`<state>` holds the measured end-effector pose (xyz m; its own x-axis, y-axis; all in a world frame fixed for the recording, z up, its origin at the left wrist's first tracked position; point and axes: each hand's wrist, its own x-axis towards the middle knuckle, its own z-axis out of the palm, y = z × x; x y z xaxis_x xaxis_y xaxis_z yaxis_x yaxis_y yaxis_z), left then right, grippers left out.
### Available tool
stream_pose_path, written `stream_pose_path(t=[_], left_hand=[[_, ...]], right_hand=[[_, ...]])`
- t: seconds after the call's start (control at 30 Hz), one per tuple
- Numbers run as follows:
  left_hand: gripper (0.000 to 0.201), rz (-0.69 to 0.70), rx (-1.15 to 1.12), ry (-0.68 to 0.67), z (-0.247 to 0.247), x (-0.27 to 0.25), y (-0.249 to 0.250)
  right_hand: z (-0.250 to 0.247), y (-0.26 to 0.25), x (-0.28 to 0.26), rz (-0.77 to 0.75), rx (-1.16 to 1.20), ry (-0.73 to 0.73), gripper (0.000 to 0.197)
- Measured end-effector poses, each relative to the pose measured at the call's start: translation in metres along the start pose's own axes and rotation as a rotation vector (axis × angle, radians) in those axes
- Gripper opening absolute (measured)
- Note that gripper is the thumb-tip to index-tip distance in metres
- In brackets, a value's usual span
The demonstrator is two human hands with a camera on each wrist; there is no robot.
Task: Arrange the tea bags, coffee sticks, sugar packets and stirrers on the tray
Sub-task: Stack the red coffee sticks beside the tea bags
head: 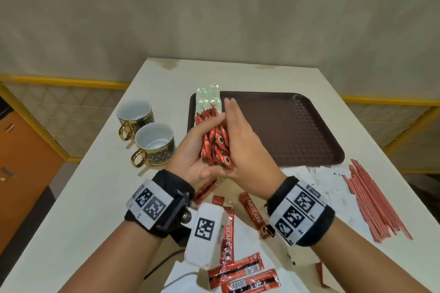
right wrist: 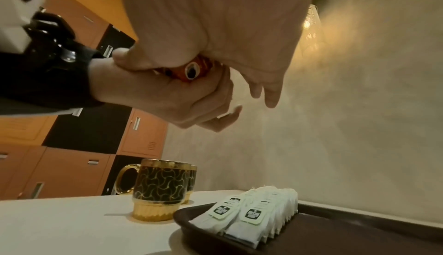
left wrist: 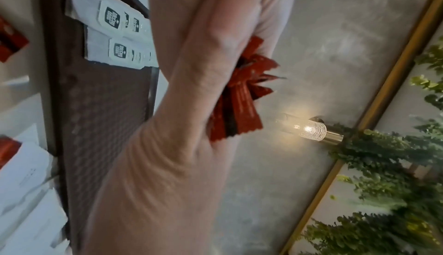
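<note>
Squaring a bundle of coffee sticks (head: 215,140): left hand (head: 197,150) curled round it, right hand (head: 240,140) flat-fingered alongside. Next: onto tray (head: 297,131), 3 o'clock of tea bags (head: 208,96).

Head view: even, moderately bright illumination is observed; the white table (head: 100,173) is rendered evenly bright, without glare. Soft, short shadows are cast beside the two cups (head: 145,133). Strong barrel distortion is noted at the edges, where the yellow rail (head: 64,82) is bent. Mild softness is seen throughout.

Left wrist view: a lit wall lamp (left wrist: 309,129) is recorded as the warm light source, with a glow spread on the grey wall around it. The left hand (left wrist: 182,126) close to the lens is blurred, and the foliage (left wrist: 383,183) at right is smeared.

Right wrist view: dimmer, amber-tinted. The lamp (right wrist: 311,24) is flared at top right, with a bright patch thrown on the wall. The near palm (right wrist: 215,22) is out of focus.
</note>
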<state>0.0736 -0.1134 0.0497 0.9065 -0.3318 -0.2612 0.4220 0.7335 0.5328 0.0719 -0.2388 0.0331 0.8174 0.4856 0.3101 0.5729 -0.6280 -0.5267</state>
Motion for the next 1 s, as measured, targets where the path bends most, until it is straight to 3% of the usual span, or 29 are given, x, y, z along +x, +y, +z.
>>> stream_pose_path(t=[0.07,0.17,0.27,0.37,0.5,0.8,0.9,1.0], left_hand=[[0.017,-0.034,-0.008,-0.012,-0.002,0.0,0.001],[0.018,-0.036,0.008,0.017,-0.007,0.004,0.003],[0.042,0.011,-0.018,0.033,-0.008,0.005,0.005],[0.063,0.004,-0.008,0.009,-0.012,0.007,0.003],[0.06,0.009,0.053,-0.011,-0.009,0.01,-0.005],[0.045,0.155,0.224,0.174,-0.009,0.011,-0.008],[0.035,0.193,0.249,0.244,-0.009,0.011,-0.004],[0.045,0.206,0.279,0.27,-0.001,0.009,-0.007]], right_hand=[[-0.008,0.006,-0.001,-0.017,0.049,-0.065,0.131],[-0.023,0.01,-0.009,0.039,0.311,-0.117,0.127],[-0.033,0.011,-0.016,0.054,0.461,-0.01,0.095],[-0.034,0.014,-0.012,0.184,0.561,0.185,0.053],[-0.033,0.014,-0.001,0.289,0.701,0.196,0.027],[-0.038,0.025,-0.004,0.443,0.906,0.182,0.008],[-0.045,0.027,-0.004,0.434,0.886,0.212,0.006],[-0.045,0.022,-0.005,0.362,0.879,0.203,0.015]])
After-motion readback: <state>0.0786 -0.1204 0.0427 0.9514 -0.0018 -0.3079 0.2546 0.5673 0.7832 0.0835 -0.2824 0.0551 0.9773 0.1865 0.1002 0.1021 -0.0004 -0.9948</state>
